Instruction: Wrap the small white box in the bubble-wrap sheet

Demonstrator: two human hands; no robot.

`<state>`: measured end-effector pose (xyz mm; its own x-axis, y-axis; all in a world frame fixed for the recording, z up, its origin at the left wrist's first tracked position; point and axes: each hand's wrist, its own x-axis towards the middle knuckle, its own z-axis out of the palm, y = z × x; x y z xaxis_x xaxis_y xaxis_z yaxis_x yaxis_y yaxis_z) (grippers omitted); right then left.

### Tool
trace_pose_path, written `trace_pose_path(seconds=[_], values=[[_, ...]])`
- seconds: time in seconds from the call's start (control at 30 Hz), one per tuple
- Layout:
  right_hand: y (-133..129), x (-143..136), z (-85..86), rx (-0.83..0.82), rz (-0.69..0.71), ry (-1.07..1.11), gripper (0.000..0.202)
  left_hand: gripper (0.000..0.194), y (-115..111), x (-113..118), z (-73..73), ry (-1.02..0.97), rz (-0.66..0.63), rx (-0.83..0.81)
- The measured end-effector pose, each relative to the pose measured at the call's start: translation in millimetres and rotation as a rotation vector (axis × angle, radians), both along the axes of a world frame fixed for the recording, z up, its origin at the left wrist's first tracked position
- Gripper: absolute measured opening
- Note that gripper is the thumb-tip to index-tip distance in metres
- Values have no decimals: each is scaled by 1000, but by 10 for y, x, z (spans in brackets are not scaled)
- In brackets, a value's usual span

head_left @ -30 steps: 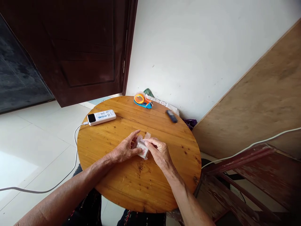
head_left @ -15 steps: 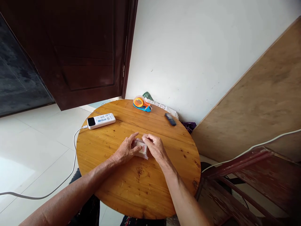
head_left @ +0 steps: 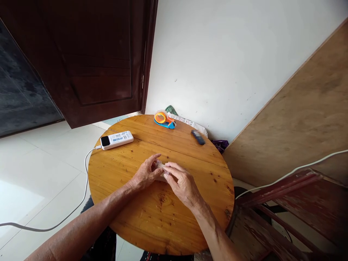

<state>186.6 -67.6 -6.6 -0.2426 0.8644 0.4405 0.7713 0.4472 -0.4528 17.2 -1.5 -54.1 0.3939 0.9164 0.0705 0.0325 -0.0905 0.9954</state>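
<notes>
A small white packet in clear wrap (head_left: 160, 165) lies on the round wooden table (head_left: 160, 224), mostly covered by my hands. My left hand (head_left: 148, 172) grips it from the left, its thumb across the top and its index finger stretched out at the far side. From the right, my right hand (head_left: 183, 183) bends over the packet, with fingers and thumb closed on its right part. The exact hold of the right fingertips is partly hidden.
A white device with a black screen (head_left: 116, 140) stands at the table's left, its cable (head_left: 86, 170) trailing off the edge. At the back are an orange and blue tape dispenser (head_left: 164, 119) and a dark, blurred-out object (head_left: 198, 137). A wooden chair (head_left: 282, 203) is at right.
My right hand has shifted from the packet's far right corner down over its right side, covering the red print that showed before. My left hand stays in place.
</notes>
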Motion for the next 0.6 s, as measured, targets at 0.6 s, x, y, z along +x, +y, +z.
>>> trace_pose_path(seconds=[0.6], values=[[-668, -294, -97, 185, 6, -166, 23, 71, 43, -21, -65, -159, -79, -34]])
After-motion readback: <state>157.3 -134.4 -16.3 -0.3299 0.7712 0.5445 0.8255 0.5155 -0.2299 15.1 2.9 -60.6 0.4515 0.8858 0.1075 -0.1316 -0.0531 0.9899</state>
